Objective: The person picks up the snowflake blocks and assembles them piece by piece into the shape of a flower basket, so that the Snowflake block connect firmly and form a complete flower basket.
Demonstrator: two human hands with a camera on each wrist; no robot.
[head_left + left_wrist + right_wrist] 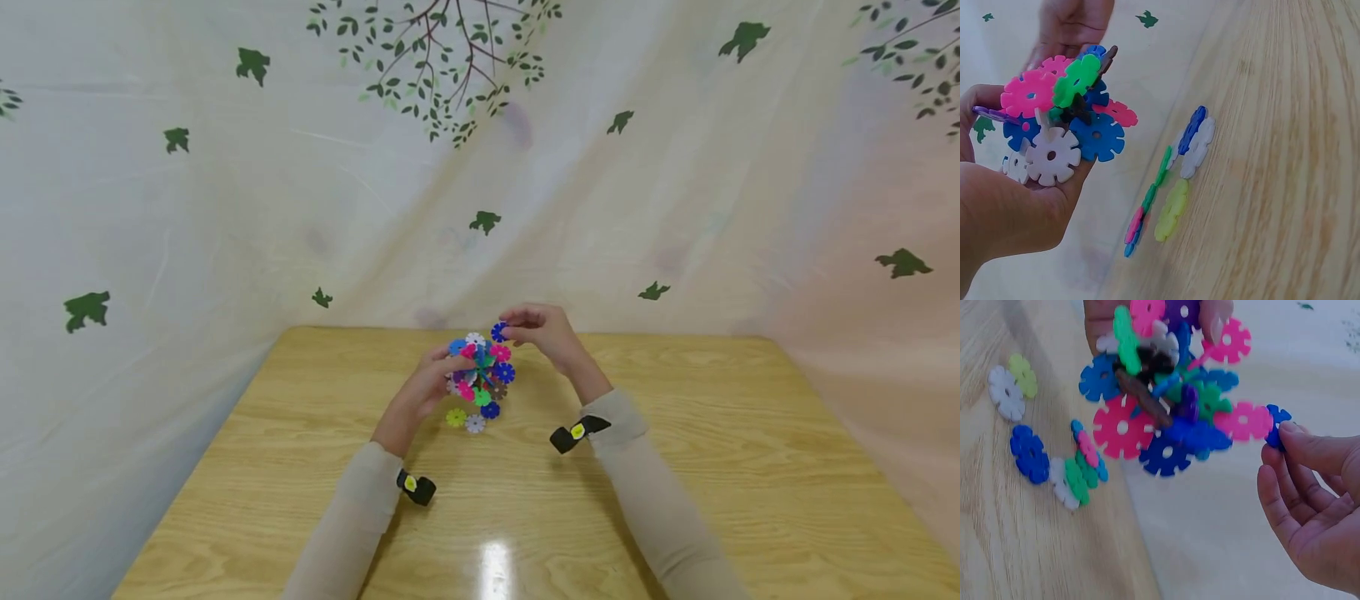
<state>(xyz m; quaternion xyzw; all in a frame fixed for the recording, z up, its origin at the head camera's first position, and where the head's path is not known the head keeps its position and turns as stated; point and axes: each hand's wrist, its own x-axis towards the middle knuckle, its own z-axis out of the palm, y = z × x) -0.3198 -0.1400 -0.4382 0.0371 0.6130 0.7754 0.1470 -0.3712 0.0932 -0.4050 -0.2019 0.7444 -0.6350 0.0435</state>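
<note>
A many-coloured cluster of interlocking snowflake discs point(483, 375) is gripped by my left hand point(429, 385), raised over the far part of the table. In the left wrist view, pink, green, white and blue discs of the cluster point(1052, 155) jut out above the palm and fingers. Between thumb and fingertips, my right hand point(546, 335) pinches a dark blue disc point(1277, 425) at the cluster's side. That disc meets the outer edge of a pink disc point(1244, 421) on the cluster. The right hand's other fingers are loosely bent beneath it.
Loose discs lie on the wooden table point(675, 467) below the cluster: a yellow one point(1023, 375), a white one point(1006, 393), a blue one point(1030, 454) and several more in a small overlapping group point(1076, 480). A printed curtain point(375, 208) hangs behind the table's far edge.
</note>
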